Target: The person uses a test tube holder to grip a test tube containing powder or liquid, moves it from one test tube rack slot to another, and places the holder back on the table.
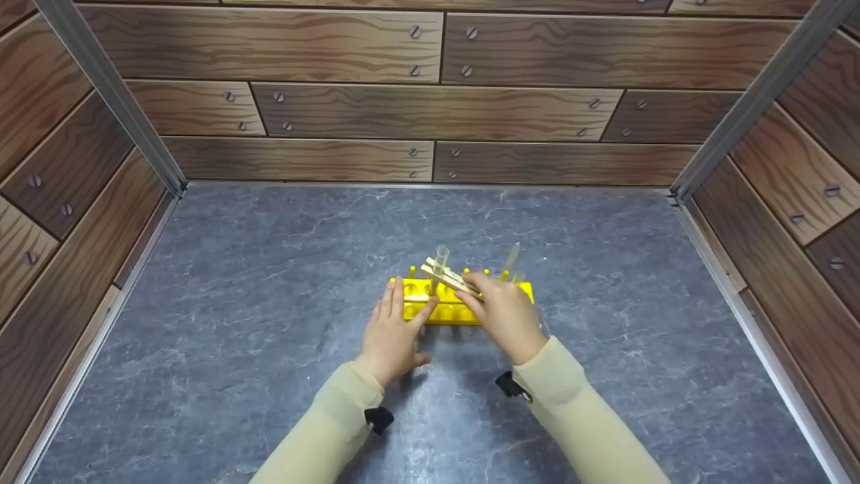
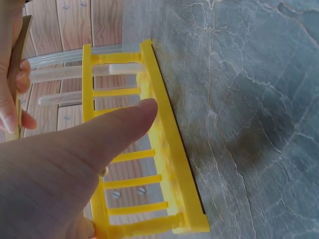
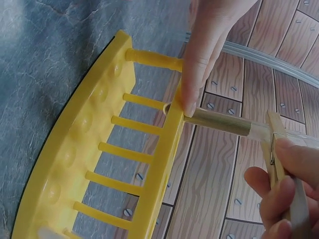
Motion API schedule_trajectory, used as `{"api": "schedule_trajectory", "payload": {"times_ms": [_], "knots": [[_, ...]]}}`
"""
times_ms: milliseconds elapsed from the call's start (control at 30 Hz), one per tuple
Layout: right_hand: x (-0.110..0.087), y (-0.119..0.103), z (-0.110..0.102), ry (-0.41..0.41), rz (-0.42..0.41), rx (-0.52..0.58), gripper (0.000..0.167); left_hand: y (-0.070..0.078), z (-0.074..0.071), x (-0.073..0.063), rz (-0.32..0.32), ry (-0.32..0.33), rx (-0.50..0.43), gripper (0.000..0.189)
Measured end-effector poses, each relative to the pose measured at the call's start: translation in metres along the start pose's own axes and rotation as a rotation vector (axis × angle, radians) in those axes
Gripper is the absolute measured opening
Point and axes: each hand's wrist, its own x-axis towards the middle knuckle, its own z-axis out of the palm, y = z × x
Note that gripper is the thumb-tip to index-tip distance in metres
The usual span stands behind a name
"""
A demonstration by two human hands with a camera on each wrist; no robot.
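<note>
One hand on the rack, the other holding a tube by a clip.
The left hand (image 1: 393, 336), fingers spread, rests on the left of the yellow rack (image 1: 443, 316), apparently steadying it. The right hand (image 1: 507, 312) pinches a wooden clip (image 1: 455, 281) around the tube (image 1: 441, 254), keeping fingers off it; the tube stands upright, its lower end in a far-row hole left of centre.

I have two hands, one left (image 1: 391, 336) and one right (image 1: 505, 314), in two pale sleeves (image 1: 316, 430). Between them I count one yellow rack (image 1: 440, 314), one wooden clamp (image 1: 447, 277) and three clear tubes: one clamped tube (image 1: 441, 255), two right-end tubes (image 1: 514, 254). From above, four pegs (image 1: 466, 271) show along the rack's far edge. Two black straps (image 1: 379, 420), two metal corner posts (image 1: 111, 94), three plank-patterned walls (image 1: 349, 111).
</note>
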Motion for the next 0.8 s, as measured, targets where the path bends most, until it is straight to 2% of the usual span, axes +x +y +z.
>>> {"api": "schedule_trajectory", "payload": {"times_ms": [267, 800], "knots": [[-0.0001, 0.0031, 0.0013, -0.014, -0.005, -0.005, 0.023, -0.0003, 0.0009, -0.0002, 0.001, 0.022, -0.005, 0.093], [0.0011, 0.0004, 0.0005, -0.027, -0.016, -0.017, 0.021, -0.0001, 0.0012, 0.0006, -0.008, 0.006, -0.005, 0.093]]}}
